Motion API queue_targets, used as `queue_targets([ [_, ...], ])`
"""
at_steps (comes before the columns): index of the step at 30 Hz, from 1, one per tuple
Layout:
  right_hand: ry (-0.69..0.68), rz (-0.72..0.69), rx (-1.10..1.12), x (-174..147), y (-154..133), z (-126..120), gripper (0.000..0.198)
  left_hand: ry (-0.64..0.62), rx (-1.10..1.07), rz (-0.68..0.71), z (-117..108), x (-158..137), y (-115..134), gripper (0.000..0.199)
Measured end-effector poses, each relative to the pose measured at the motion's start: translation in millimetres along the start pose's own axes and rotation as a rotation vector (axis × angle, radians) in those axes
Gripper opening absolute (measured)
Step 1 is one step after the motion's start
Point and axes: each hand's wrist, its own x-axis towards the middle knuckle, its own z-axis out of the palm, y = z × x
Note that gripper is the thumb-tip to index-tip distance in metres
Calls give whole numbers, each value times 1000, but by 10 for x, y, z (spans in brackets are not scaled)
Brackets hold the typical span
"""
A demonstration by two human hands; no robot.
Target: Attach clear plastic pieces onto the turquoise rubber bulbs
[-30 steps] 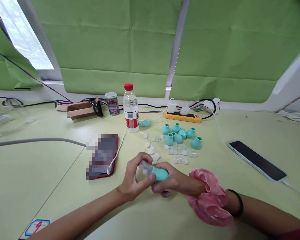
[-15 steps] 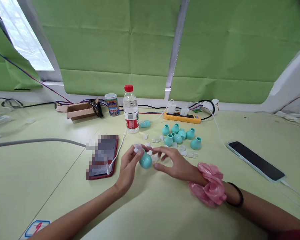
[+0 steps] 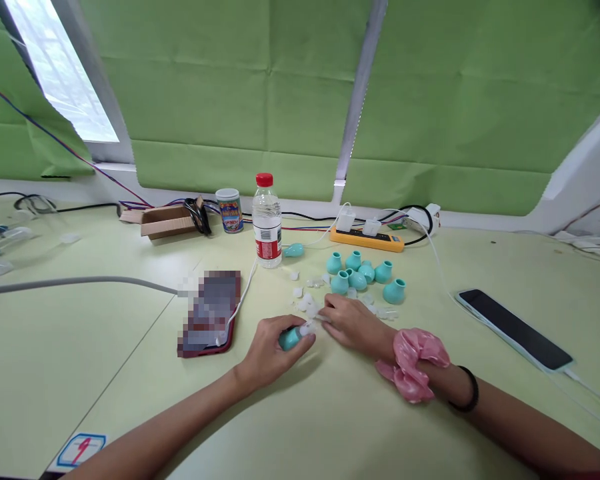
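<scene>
My left hand [image 3: 273,350] is closed round a teal rubber squeeze bulb [image 3: 290,339], its neck turned to the right. A small clear plastic piece [image 3: 307,327] sits at the bulb's mouth, by my left thumb and fingertips. My right hand [image 3: 353,323] is pinched on a translucent plastic part [image 3: 322,318] just right of that mouth; its far end is hidden by the fingers. Several loose translucent pieces [image 3: 307,303] lie beyond the hands. Past my right hand stands a group of teal bulbs [image 3: 394,291], most with open necks upward.
A red-capped bottle [image 3: 267,230] stands behind, with one teal bulb [image 3: 294,250] lying beside it. A phone [image 3: 213,313] lies left and another phone [image 3: 515,330] right, both with cables. Farther back are a yellow power strip [image 3: 367,238], a can [image 3: 229,212] and a cardboard box [image 3: 170,223].
My left hand has turned the bulb from neck up-left to neck rightward. My right hand has closed from spread fingers to a pinch at the bulb's mouth. The view has shifted slightly.
</scene>
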Motion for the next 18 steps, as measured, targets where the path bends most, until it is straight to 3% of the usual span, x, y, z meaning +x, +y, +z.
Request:
queue_targets([
  [3,97,30,156,-9,29,-105,12,-23,21,-4,6,22,-34,25],
  [7,211,99,708,-25,1,-300,15,-66,3,11,-1,28,-25,28],
  [12,63,221,1118,-28,-57,-374,20,-118,-19,59,-22,14,11,28],
  [18,-53,230,1159,4,-10,-331,25,-133,-14,115,-29,25,-7,29],
])
